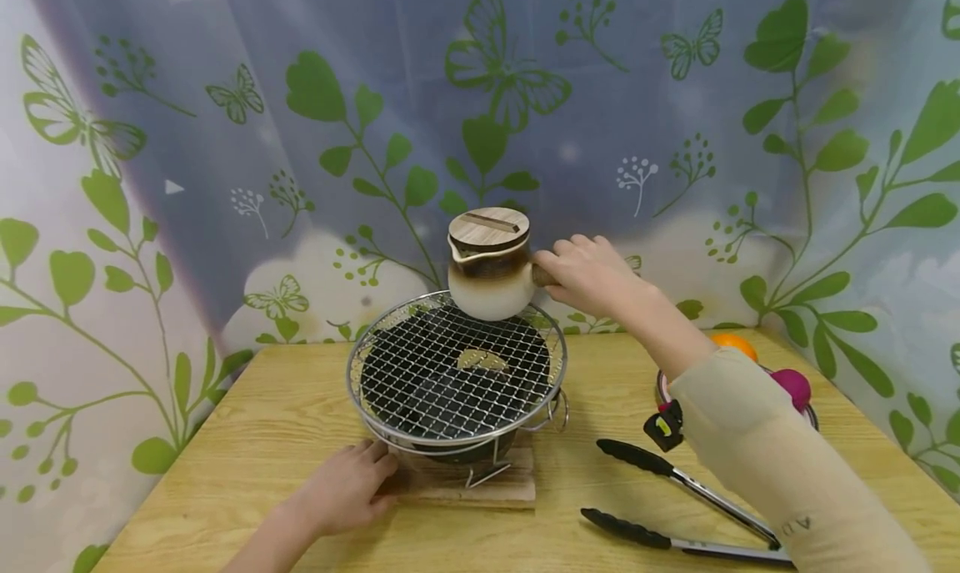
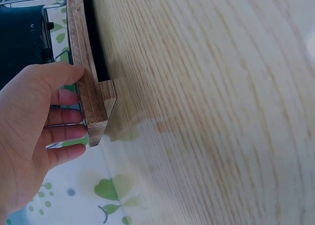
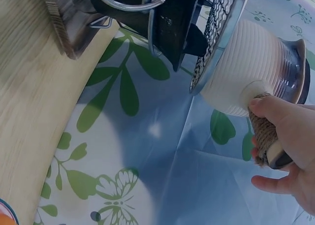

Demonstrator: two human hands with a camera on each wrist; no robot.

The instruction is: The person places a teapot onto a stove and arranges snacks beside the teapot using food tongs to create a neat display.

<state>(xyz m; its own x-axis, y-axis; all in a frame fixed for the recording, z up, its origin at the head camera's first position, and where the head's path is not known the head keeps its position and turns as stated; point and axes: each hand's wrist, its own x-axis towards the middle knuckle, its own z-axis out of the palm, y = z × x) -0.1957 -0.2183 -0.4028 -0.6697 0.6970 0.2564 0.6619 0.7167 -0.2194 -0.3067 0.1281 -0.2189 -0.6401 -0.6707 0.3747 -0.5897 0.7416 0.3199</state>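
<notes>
My right hand (image 1: 581,273) grips the rope-wrapped side handle (image 3: 266,129) of a cream-and-brown ceramic teapot (image 1: 491,289). A round wooden lid (image 1: 487,227) covers the pot, whose spout faces left. In the head view the pot overlaps the back of a wire grill rack (image 1: 450,406); in the right wrist view its base is close to the rack's rim. The rack tops a black round stove (image 3: 170,28) on a wooden board (image 1: 480,498). My left hand (image 1: 345,481) rests at the board's left end, fingers extended and thumb against its edge (image 2: 91,102).
Black-tipped metal tongs (image 1: 697,485) lie spread on the table (image 1: 247,423) at the front right. Behind my right forearm, a plate (image 1: 810,416) holds an orange item (image 1: 735,344) and a purple one (image 1: 793,385). A leaf-patterned curtain (image 1: 585,139) hangs behind the table.
</notes>
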